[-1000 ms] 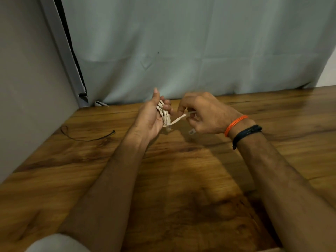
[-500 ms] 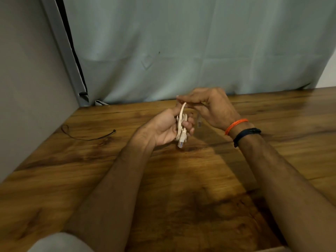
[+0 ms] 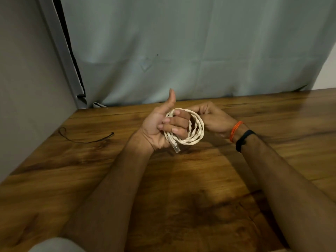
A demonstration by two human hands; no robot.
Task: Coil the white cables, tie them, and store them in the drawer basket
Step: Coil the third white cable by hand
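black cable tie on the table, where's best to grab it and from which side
Pinch the black cable tie on its long, nearly straight run toward the knobbed right end, coming from above with fingertips; it lies flat and thin on the wooden table, so nothing else sticks up. The left hand is nearer, but it holds the white cable coil.

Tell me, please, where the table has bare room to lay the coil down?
Bare wood lies between the forearms, near the camera, and right of the right hand. The far left holds a thin black cord; the white cable coil crowds the middle.
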